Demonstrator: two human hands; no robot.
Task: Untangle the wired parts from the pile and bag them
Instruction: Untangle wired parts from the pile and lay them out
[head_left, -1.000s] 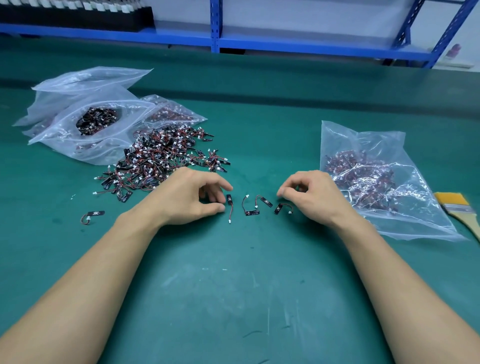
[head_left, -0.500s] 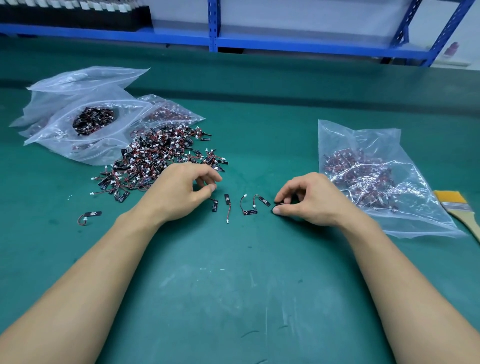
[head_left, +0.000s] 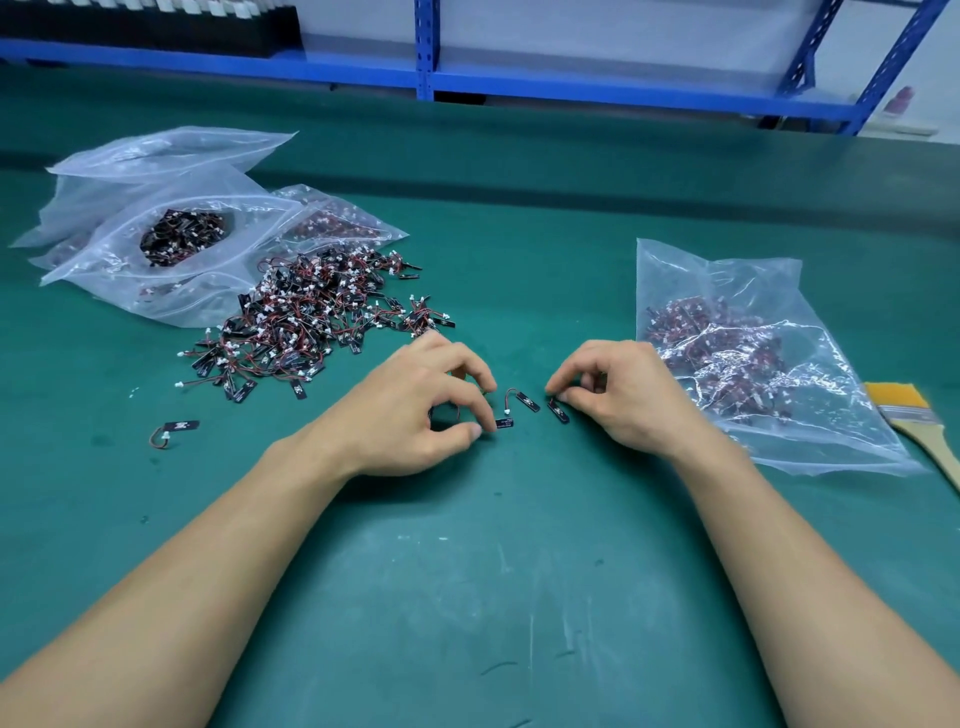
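Both of the person's bare forearms reached out across the green mat (head_left: 467, 597). The left hand (head_left: 415, 410) was arched over the mat with its fingers curled. Its thumb and forefinger were drawn close together just beside a small black wired part (head_left: 505, 423). A bit of red wire showed under the palm, but I could not tell whether the hand actually gripped anything.

Close by at its 3 o'clock, the right hand (head_left: 618, 395) also had its fingers bent. Their tips were at the far end of a second part (head_left: 559, 411) lying on the mat, and I could not tell whether that was a pinch or only a touch. A third part (head_left: 528, 401) lay between the two hands with its wire looped.

The tangled pile (head_left: 311, 322) sat at 10 o'clock from the left hand, spilling from against an open bag (head_left: 104, 260) that already had parts inside. One stray part (head_left: 180, 427) lay alone at 9 o'clock. At 2 o'clock from the right hand, just beside it, lay a filled bag (head_left: 779, 431). A paintbrush (head_left: 904, 410) rested at that bag's 3 o'clock edge. Blue shelving (head_left: 571, 93) ran along the wall at 12 o'clock.
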